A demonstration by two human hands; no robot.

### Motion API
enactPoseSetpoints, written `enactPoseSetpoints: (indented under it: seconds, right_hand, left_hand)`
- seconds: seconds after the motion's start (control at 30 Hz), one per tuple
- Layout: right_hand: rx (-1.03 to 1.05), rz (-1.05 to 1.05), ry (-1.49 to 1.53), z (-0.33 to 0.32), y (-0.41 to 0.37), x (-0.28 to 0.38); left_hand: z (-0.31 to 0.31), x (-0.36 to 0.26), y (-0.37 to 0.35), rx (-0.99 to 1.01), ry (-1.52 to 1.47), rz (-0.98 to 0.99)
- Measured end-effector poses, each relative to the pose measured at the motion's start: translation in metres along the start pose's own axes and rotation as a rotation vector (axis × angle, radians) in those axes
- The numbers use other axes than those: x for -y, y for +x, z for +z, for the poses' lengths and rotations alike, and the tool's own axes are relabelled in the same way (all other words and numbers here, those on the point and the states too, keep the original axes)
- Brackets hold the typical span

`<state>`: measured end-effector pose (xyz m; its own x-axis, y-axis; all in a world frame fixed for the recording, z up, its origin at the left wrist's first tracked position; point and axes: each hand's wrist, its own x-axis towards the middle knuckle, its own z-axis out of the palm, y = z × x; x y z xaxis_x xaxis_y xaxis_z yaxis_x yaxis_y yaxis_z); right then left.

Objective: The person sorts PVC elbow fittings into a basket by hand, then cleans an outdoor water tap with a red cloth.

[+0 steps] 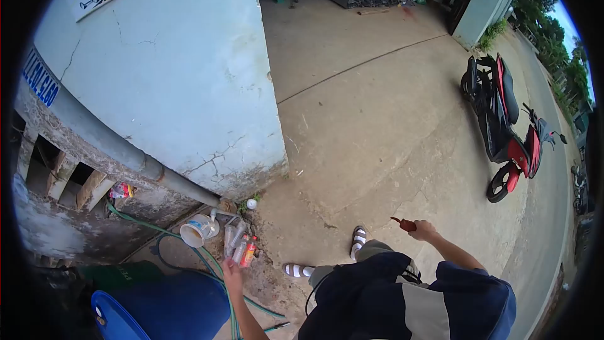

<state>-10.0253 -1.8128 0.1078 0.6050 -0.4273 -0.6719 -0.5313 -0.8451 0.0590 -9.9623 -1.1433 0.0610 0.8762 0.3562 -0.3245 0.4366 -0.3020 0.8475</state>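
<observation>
My right hand [423, 231] is closed around a reddish-brown object [402, 223] with a thin, curved tip pointing left; its exact kind is too small to make out. Low on the left, my left hand [232, 272] reaches forward with its fingers stretched out. Just beyond its fingertips, clear plastic bottles [238, 233] lie on the ground by the wall. Among them is a bottle with red on it [249, 253]. I see no object held in this left hand, though the fingers are small in view.
A white bucket [196, 233], a green hose [207, 261] and a blue barrel [170, 308] are at the left. A grey pipe [126, 148] runs along the wall [189, 75]. A red and black motorbike [497, 113] stands at right beside the road [541, 214].
</observation>
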Motion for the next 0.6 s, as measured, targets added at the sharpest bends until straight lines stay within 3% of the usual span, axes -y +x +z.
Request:
enactPoseSetpoints:
  seconds: [0.07,0.13,0.2,0.27,0.37,0.5,0.6]
  right_hand:
    - [-0.082,-0.362,0.134,-0.02,0.012,0.056]
    - [-0.067,-0.672,0.296,-0.048,0.018,0.093]
    - [-0.104,-0.882,0.546,-0.073,0.017,0.113]
    - [-0.14,-0.936,0.71,-0.096,0.016,0.119]
    - [-0.19,-0.95,0.85,-0.107,0.045,0.109]
    - [-0.137,-0.93,0.922,-0.142,0.083,0.073]
    - [-0.062,-0.944,0.784,-0.175,0.129,0.076]
  left_hand:
    - [0.056,-0.109,0.032,0.119,-0.078,0.209]
    - [0.134,-0.206,0.021,0.307,-0.089,0.283]
    - [0.225,-0.254,-0.003,0.482,-0.068,0.264]
    - [0.311,-0.266,-0.028,0.686,-0.06,0.321]
    - [0.395,-0.298,-0.057,0.773,-0.227,0.046]
    - [0.449,-0.326,-0.06,0.782,-0.589,-0.132]
    - [0.472,-0.329,-0.043,0.801,-0.753,-0.228]
